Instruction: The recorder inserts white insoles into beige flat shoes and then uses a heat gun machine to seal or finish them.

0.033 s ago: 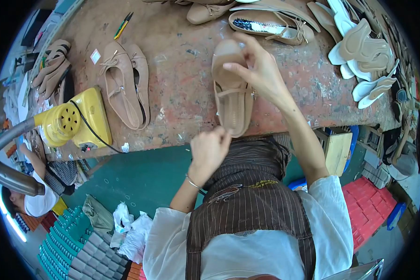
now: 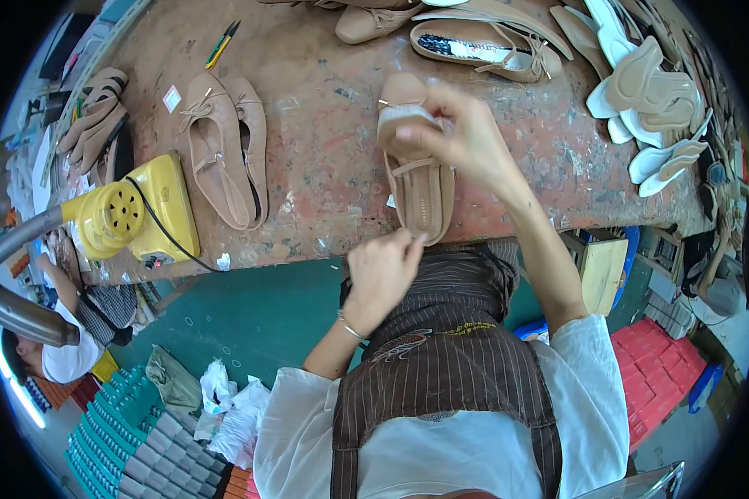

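Observation:
A beige flat shoe (image 2: 404, 86) lies upright on the worktable, toe pointing away from me. Along its opening runs a tan insole (image 2: 425, 204), its heel end toward me and its front part bent up near the toe cap, where a pale underside shows. My right hand (image 2: 468, 137) grips that front part between thumb and fingers. At the heel end, my left hand (image 2: 383, 270) is closed, its fingertips pinching the rim there; whether they hold insole, shoe or both is hard to see. A thin strap crosses the shoe under the insole's middle.
On the worktable (image 2: 324, 175), a finished-looking pair of beige flats (image 2: 222, 158) lies left, beside a yellow machine (image 2: 160, 212) with a cable. A cutter (image 2: 222, 45) lies behind. More shoes (image 2: 483, 51) are at the back; insoles (image 2: 653, 87) pile up right. Another person (image 2: 66, 353) sits far left.
The insole's front end has come back off the toe cap and bent up, uncovering the toe and bow. My left hand has shifted slightly right at the heel.

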`<action>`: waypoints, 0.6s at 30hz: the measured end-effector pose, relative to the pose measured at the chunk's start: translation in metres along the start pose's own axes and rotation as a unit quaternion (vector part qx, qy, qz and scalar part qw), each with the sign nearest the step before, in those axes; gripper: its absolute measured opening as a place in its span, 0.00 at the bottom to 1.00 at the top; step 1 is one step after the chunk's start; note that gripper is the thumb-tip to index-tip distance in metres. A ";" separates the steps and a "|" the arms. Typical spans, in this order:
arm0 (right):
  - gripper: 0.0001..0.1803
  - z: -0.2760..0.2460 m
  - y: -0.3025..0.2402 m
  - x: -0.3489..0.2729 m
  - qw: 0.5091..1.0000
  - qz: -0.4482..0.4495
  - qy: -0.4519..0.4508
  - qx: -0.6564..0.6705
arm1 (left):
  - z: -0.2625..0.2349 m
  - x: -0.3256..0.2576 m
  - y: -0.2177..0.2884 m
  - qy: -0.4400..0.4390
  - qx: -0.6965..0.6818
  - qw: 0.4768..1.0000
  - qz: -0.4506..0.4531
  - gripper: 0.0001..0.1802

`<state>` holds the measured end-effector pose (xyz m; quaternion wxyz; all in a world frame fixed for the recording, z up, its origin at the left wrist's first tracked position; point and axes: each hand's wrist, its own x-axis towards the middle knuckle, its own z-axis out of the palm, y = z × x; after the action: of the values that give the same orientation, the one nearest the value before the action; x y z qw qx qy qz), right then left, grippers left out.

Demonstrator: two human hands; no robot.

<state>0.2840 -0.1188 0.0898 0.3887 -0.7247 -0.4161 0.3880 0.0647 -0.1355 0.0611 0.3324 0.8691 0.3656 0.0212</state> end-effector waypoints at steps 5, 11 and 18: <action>0.13 0.041 0.017 -0.081 0.937 -0.226 0.038 -0.263 | 0.034 -0.005 0.021 0.047 0.048 0.992 0.110 0.16; 0.20 0.058 0.039 -0.026 0.882 -0.224 0.139 -0.390 | 0.064 -0.003 0.012 -0.026 0.127 0.984 0.124 0.33; 0.20 0.056 0.054 -0.033 0.877 -0.263 0.196 -0.352 | 0.071 -0.003 0.015 0.007 0.089 0.989 0.121 0.36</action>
<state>0.2390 -0.1544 0.0274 0.2695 -0.7389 -0.6155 -0.0505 0.0917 -0.1851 0.0151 0.2464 0.9329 0.2604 0.0345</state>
